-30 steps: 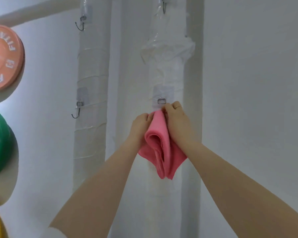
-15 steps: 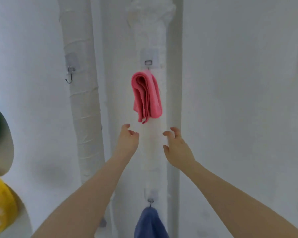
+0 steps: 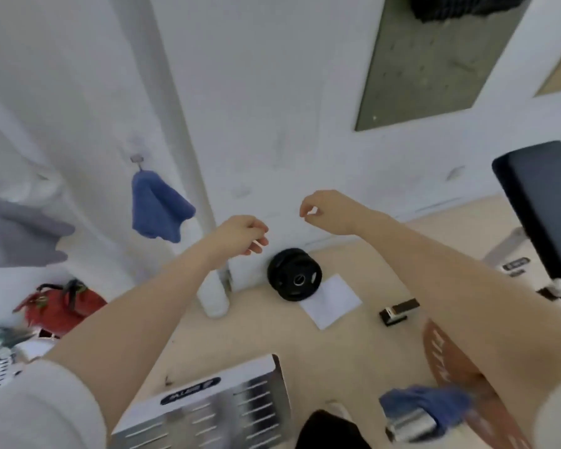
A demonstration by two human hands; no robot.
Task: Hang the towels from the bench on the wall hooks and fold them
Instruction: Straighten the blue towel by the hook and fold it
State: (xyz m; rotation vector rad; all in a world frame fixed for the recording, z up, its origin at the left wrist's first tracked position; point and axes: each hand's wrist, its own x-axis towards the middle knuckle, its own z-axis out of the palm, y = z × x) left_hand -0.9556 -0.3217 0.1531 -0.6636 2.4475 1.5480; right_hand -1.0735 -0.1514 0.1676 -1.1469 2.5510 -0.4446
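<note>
No legible text anywhere.

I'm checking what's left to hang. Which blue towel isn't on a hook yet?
The blurred blue towel at the bottom right, lying low beside the right forearm. The other blue towel hangs from a wall hook, right of a grey towel.

a black weight plate [image 3: 294, 274] leans on the wall beside white paper [image 3: 331, 301], red extinguisher [image 3: 60, 305] left.

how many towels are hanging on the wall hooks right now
2 in view: a blue towel on a hook left of the hands, and a grey towel at the far left edge. Others may hang out of frame.
</note>
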